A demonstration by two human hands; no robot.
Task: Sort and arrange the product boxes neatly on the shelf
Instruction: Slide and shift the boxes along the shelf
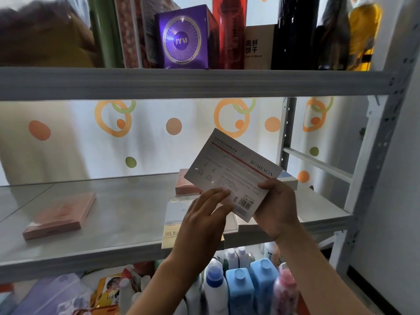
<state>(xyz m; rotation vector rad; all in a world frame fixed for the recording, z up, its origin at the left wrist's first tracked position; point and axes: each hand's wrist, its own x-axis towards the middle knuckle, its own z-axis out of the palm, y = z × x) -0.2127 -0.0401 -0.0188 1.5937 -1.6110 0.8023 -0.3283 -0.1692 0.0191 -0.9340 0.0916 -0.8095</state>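
Head view shows both hands, left hand (pixel 204 214) and right hand (pixel 278 206), pinching the lower edge of a flat white box (pixel 229 173) above the middle shelf (pixel 113 214); it looks light, stiff, best held by edges.

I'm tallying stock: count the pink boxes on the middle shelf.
2. One pink box lies flat at the shelf's left front. The other lies further back near the centre, partly hidden behind the white box held in both hands. More may be hidden behind it.
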